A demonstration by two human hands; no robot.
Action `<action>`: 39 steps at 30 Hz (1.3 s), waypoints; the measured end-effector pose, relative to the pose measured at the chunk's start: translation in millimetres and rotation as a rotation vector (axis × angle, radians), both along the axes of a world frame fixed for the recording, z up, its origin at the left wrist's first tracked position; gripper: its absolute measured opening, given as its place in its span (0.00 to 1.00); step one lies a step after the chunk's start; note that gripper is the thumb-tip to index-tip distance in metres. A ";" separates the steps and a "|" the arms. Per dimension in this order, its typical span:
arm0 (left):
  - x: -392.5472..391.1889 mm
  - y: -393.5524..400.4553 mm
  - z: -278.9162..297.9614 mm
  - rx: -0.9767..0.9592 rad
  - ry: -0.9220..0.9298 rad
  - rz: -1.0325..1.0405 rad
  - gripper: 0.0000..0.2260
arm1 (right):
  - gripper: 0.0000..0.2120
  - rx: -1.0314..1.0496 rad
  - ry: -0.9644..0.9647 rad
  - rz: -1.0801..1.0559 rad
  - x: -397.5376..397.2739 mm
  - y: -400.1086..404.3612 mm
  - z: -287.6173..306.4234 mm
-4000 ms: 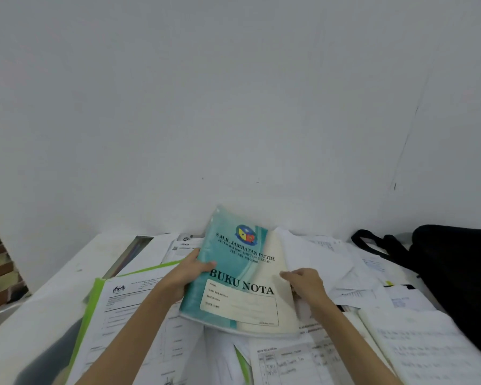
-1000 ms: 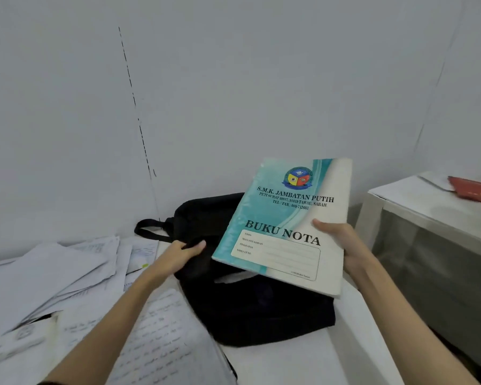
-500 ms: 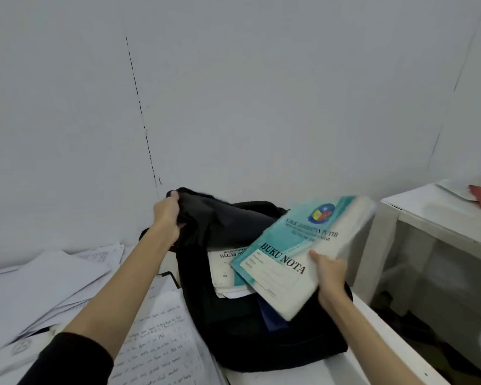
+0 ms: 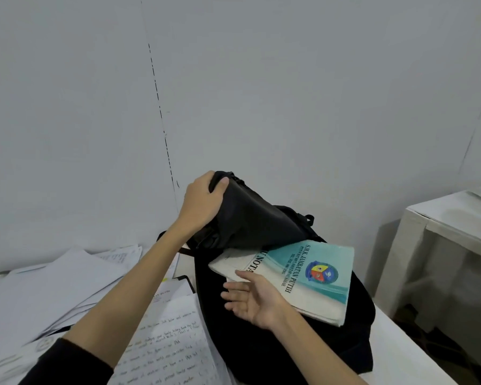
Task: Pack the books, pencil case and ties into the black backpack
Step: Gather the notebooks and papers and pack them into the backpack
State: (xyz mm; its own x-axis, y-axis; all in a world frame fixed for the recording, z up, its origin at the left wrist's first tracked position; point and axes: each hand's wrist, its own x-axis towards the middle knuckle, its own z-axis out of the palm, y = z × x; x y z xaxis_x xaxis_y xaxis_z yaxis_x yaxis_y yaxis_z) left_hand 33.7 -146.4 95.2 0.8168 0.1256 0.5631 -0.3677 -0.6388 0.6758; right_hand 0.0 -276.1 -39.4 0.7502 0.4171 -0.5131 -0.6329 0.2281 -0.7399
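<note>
Readable text, for your record: the teal and cream notebook (image 4: 303,276), lying at the mouth of the black backpack (image 4: 250,218) near the right edge of the white table (image 4: 400,354), carries "S.M.K. JAMBATAN PUTIH" in dark capitals beside a round crest; smaller lines beneath are too fine to read. You will find part of its title, "U NOTA", with the rest cut off. The handwritten lined sheet (image 4: 167,348) at the table's near edge is blurred, and you cannot make out its words.
</note>
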 end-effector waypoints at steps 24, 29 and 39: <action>-14.9 -12.1 8.2 0.422 -0.142 -0.064 0.12 | 0.14 -1.789 -1.203 0.554 18.9 -10.9 -8.9; -14.9 -15.6 8.0 0.590 -0.153 -0.031 0.13 | 0.17 -1.613 -1.186 0.364 47.0 14.9 3.2; -7.1 -3.1 1.6 0.469 -0.110 -0.095 0.11 | 0.35 -1.564 -0.934 0.735 47.3 -105.2 2.8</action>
State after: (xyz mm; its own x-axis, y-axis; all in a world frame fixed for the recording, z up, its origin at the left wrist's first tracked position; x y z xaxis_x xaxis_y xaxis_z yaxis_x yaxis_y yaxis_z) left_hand 26.7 -149.6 96.8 0.7450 -0.2342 0.6246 -0.4921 -0.8251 0.2775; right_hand 47.2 -381.3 -36.6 0.8814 0.3717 -0.2916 0.3582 -0.9282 -0.1006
